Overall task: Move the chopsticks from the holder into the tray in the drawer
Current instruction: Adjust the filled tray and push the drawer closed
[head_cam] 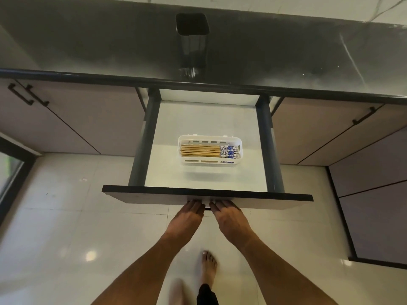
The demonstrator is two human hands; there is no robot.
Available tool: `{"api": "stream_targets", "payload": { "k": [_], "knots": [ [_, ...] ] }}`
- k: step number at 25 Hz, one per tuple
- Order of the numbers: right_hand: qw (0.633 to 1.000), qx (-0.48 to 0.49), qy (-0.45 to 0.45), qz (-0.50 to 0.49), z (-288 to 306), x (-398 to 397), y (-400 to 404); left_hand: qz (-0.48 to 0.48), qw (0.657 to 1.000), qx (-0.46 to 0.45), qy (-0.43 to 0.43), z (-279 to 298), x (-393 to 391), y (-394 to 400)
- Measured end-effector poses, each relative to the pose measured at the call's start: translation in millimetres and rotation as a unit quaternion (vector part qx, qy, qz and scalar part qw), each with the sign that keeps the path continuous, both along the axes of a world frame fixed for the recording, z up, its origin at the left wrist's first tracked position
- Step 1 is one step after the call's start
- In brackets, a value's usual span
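Note:
Several wooden chopsticks [200, 150] with blue-and-white patterned ends lie side by side in a white slotted tray [240, 148]. The tray rests on the white floor of the open drawer [167, 164]. A dark holder [192, 38] stands on the counter behind the drawer, and I see nothing in its mouth. My left hand [187, 219] and my right hand [229, 219] are side by side at the middle of the drawer's dark front panel [136, 194]. Their fingertips curl onto the panel around the handle, most of which is hidden.
A dark glossy countertop [88, 45] runs across the top. Closed cabinet doors with black bar handles [21, 94] flank the drawer. Below is a pale tiled floor [66, 216], with my bare feet [209, 267] near the bottom centre.

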State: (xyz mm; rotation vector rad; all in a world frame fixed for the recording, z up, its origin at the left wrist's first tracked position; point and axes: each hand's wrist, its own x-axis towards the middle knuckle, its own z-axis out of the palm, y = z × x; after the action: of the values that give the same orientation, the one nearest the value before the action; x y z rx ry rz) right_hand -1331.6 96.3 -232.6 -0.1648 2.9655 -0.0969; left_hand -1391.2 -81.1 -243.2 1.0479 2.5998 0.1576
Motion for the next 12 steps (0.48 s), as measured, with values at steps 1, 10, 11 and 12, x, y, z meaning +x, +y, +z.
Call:
{"api": "stream_targets", "payload": {
  "k": [1,10,11,12],
  "knots": [
    [0.999,0.025,-0.023,0.012,1.1,-7.0,-0.7,0.008,1.0,-0.004,-0.017,-1.0,-2.1,4.8],
    [0.988,0.124,-0.081,0.035,-4.4,-57.1,0.6,0.004,0.999,-0.023,0.03,-5.3,-43.4,44.6],
    [0.988,0.121,-0.086,0.033,-4.1,-64.8,4.0,0.008,0.999,-0.031,0.034,-6.2,-50.6,49.2],
    [0.988,0.12,-0.087,0.031,-3.9,-73.0,6.8,0.012,0.999,-0.042,0.031,-6.7,-58.0,53.6]
  ]
}}
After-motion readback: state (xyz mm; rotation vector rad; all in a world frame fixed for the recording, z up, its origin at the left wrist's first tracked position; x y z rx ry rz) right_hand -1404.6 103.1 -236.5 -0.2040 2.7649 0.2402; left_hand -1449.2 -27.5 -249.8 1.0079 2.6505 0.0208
